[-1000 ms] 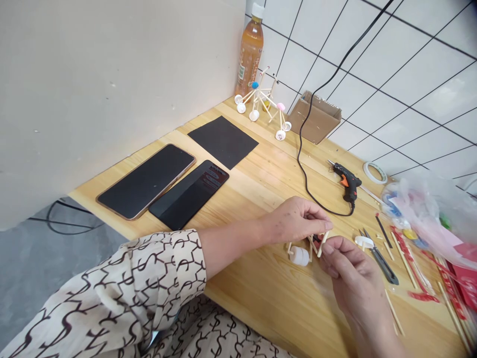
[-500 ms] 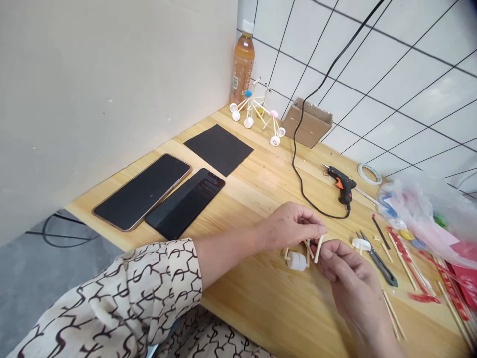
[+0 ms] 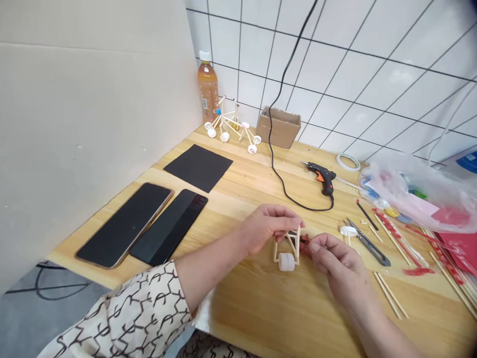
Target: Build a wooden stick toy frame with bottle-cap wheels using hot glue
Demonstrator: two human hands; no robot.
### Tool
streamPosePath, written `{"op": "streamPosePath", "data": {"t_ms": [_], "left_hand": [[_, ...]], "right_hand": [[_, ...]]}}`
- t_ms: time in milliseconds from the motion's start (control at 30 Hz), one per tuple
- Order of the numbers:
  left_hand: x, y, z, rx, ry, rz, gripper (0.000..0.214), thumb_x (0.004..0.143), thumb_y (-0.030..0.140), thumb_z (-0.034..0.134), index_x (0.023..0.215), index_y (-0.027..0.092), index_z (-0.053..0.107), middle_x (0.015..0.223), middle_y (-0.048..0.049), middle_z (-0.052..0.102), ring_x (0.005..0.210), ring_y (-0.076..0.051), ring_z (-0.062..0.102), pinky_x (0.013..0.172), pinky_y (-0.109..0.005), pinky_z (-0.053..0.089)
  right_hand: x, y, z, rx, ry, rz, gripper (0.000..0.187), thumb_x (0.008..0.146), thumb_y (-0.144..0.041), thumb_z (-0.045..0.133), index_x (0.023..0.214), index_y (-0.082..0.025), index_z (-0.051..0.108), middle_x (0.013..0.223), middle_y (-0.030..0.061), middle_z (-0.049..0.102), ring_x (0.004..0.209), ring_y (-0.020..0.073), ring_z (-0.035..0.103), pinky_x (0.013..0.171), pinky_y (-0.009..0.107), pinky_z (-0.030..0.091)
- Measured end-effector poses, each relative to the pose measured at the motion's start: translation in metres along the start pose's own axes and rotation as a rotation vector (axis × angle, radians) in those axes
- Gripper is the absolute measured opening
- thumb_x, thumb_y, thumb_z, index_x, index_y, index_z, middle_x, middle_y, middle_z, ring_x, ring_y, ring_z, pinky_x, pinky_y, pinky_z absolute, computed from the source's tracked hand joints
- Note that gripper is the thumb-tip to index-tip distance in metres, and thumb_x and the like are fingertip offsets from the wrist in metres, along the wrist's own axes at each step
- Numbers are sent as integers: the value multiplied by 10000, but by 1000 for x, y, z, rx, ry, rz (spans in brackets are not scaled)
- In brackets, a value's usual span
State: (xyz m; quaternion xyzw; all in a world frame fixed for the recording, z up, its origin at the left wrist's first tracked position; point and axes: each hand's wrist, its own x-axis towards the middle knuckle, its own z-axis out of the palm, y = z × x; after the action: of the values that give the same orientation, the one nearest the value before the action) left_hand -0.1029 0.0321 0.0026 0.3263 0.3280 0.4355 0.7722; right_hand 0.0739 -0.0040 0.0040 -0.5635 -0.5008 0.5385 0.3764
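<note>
My left hand (image 3: 274, 224) pinches the top of a pale wooden stick (image 3: 298, 245) on a small stick frame. A thick white roller-like disc piece (image 3: 286, 262) sits low in that frame, between upright sticks. Just to the right is my right hand (image 3: 337, 258), its thumb and fingers pressed together; whether something small is between them is hidden. A red-handled tool with a dark end (image 3: 306, 243), perhaps pliers, lies behind the frame, close to the right fingertips. Beyond the right hand, a white disc with a stick (image 3: 348, 231) stands beside a grey craft knife (image 3: 368, 243).
A black glue gun (image 3: 321, 175) trails its cord across the table. Two phones (image 3: 124, 223) and a black sheet (image 3: 198, 167) lie left. At the back stand a bottle (image 3: 207, 89), a stick model (image 3: 229, 122) and a cardboard box (image 3: 278, 128). Plastic bags (image 3: 421, 184) and loose sticks (image 3: 391, 296) lie right.
The camera view has shifted. The stick in my left hand now stands upright against the frame beside the white piece. My right hand has drawn a little away from it.
</note>
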Motion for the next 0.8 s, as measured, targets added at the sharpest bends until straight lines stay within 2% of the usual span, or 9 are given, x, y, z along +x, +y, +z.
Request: {"op": "streamPosePath", "data": {"t_ms": [100,200,267,367,467,533,600,700,800], "left_hand": [[-3,8,-2,-49,3,17,148,625,236,700,631,97,649,491,33,493,444,-39,382,453,-184,314],[-5,17,-5,-42,46,31,149,658,241,649,618,107,596,598,-15,585,525,-95,532,527,-222,429],[-6,21,-6,-12,73,19,158,689,262,621,645,120,567,644,-34,619,544,-123,571,545,-255,467],[-7,24,-7,63,135,-2,154,715,274,603,684,143,529,611,-14,595,496,-114,537,502,-257,468],[-7,23,-6,145,199,-25,155,719,280,603,706,155,512,583,26,520,439,-64,420,413,-181,363],[-7,21,-7,255,220,-45,180,726,308,606,703,156,511,564,48,467,414,-37,319,385,-149,244],[-9,20,-8,449,205,-67,217,723,350,616,699,155,524,542,65,422,418,-32,257,395,-154,180],[-11,20,-10,778,106,-78,260,703,383,622,645,148,528,528,69,370,462,-51,266,434,-182,187],[-12,16,-13,1004,54,-96,301,696,400,592,558,155,485,515,64,330,486,-71,274,458,-208,193]], "right_hand": [[0,-4,-2,-37,-8,13,308,688,-478,675,666,-182,592,563,-20,533,501,97,403,477,226,311],[2,-7,-6,-139,-22,5,314,682,-492,666,682,-188,587,622,3,591,556,126,472,516,252,350],[5,-4,-10,-211,-35,-37,282,689,-469,658,708,-195,592,648,10,610,572,140,496,524,265,365],[10,2,-16,-415,-43,-188,173,730,-368,627,804,-212,606,701,16,621,623,165,535,563,292,405],[12,5,-22,-736,-76,-405,135,757,-244,586,889,-219,604,832,40,633,780,201,564,698,340,438],[13,4,-25,-907,-105,-493,162,762,-207,569,921,-213,599,912,60,628,869,222,549,768,369,427],[12,3,-28,-1021,-115,-515,179,768,-209,561,944,-205,591,940,74,619,888,233,535,778,377,421],[12,3,-29,-1136,-138,-496,188,788,-221,531,966,-183,580,947,93,614,895,244,529,779,379,407],[12,5,-28,-1205,-143,-459,178,813,-231,488,953,-171,581,927,99,621,895,254,524,784,383,383]]}}
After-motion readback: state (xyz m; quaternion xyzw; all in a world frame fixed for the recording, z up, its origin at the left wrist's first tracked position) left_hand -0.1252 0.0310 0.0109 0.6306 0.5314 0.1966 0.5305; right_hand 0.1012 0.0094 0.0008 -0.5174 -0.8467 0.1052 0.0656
